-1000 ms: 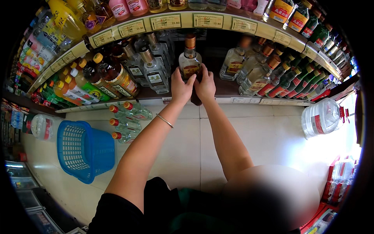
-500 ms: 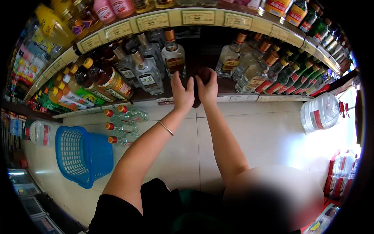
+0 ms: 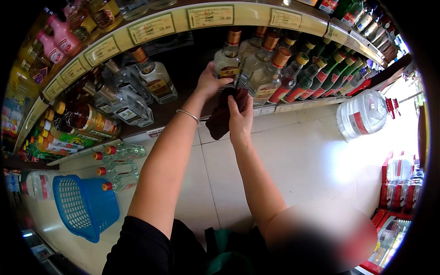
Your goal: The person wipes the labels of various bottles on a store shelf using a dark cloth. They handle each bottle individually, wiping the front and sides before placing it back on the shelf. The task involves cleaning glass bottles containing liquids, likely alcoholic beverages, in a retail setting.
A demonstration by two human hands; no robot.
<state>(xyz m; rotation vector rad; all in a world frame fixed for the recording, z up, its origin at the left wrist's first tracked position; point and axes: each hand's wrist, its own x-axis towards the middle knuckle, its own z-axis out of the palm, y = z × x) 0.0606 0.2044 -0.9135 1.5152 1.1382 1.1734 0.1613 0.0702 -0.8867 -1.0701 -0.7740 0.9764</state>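
My left hand (image 3: 211, 84), with a bangle on its wrist, is closed around the lower left side of a clear glass liquor bottle (image 3: 228, 58) with a copper-coloured cap. Its thumb lies across the front, below the label. The bottle is upright on the lower shelf; its base is hidden. Just right of it, my right hand (image 3: 241, 118) grips a dark maroon cloth (image 3: 219, 122), which hangs down in front of the shelf edge. Close by on the right stands a similar bottle (image 3: 264, 82). Another copper-capped bottle (image 3: 157, 79) stands farther left.
Several red-capped bottles (image 3: 120, 167) stand on the tiled floor beside a blue basket (image 3: 97, 201). A large water jug (image 3: 362, 117) is on the floor at right. The upper shelf edge (image 3: 174, 24) runs above my hands. Green bottles (image 3: 316, 80) line the shelf at right.
The view has shifted right. My left hand has left the cloth area and taken hold of the copper-capped bottle on the right. My right hand has carried the cloth over beside it.
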